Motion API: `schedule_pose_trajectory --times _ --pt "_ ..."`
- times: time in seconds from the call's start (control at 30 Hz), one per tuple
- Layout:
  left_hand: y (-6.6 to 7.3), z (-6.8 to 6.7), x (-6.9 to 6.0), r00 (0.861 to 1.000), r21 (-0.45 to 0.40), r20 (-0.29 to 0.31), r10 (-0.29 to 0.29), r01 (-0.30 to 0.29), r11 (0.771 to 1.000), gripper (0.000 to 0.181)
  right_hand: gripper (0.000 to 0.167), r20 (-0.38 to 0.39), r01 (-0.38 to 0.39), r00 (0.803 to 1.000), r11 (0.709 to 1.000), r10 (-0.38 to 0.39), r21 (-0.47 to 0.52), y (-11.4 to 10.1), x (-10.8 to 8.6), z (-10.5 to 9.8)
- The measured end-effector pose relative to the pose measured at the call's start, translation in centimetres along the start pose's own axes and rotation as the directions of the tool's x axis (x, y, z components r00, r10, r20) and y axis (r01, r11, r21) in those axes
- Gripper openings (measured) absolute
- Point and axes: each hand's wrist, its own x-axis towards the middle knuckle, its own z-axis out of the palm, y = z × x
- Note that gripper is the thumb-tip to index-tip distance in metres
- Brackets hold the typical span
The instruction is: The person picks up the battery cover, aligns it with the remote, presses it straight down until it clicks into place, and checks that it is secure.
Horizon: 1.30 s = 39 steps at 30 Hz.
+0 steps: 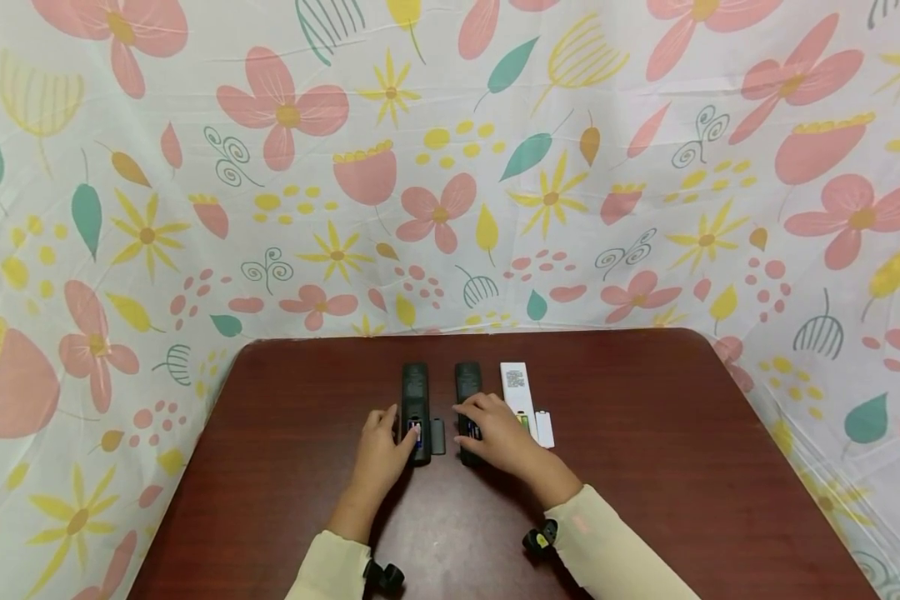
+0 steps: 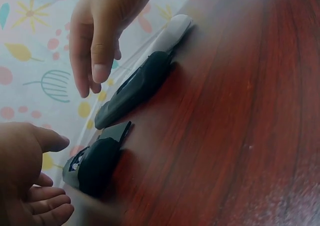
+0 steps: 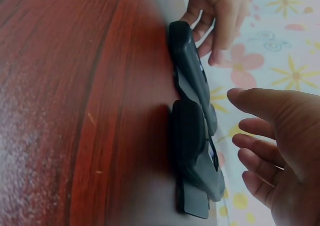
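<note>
Two black remotes (image 1: 416, 392) (image 1: 467, 379) and a white remote (image 1: 515, 383) lie side by side, backs up. Batteries show in the left black remote's open compartment; a black cover (image 1: 438, 437) lies at its right. My left hand (image 1: 377, 454) is over that remote's lower left side, fingers spread and holding nothing. Above the middle black remote (image 3: 187, 136), my right hand (image 3: 290, 141) hovers with relaxed fingers, apart from it in the right wrist view. Another black cover (image 3: 194, 203) lies beside it. The right hand partly hides the white remote's compartment, where a green-yellow battery (image 1: 523, 420) shows.
A white cover (image 1: 543, 429) lies right of the white remote. Everything rests on a dark red-brown wooden table (image 1: 270, 467). Behind its far edge hangs a white cloth (image 1: 450, 292) with flowers and leaves. Dark devices (image 1: 384, 577) are strapped near both wrists.
</note>
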Motion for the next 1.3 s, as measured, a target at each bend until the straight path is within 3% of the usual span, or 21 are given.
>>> schedule_pose_trajectory --times 0.17,0.4,0.73,1.07,1.3 --pt "0.2 0.0 -0.1 1.0 0.017 0.002 -0.002 0.002 1.0 0.072 0.055 0.014 0.021 1.0 0.999 -0.021 -0.036 -0.2 0.2 0.4" --pt "0.4 0.2 -0.2 0.998 0.074 0.03 -0.05 0.047 0.996 0.077 0.058 0.071 0.002 0.997 1.0 0.0 -0.027 -0.8 0.8 1.1" --pt "0.5 0.5 -0.3 0.995 0.104 0.06 -0.08 0.074 0.992 0.081 0.065 0.086 0.003 0.996 0.994 0.006 -0.105 -1.2 1.3 2.0" --pt "0.8 0.7 -0.3 0.998 0.117 0.042 -0.057 0.052 0.992 0.079 0.071 0.117 0.01 0.993 0.985 0.011 -0.174 -1.5 1.9 2.2" --pt "1.1 0.8 -0.2 0.996 0.123 0.042 -0.078 0.073 0.99 0.078 0.072 0.151 0.0 0.988 0.979 0.031 -0.202 -1.5 2.2 2.6"
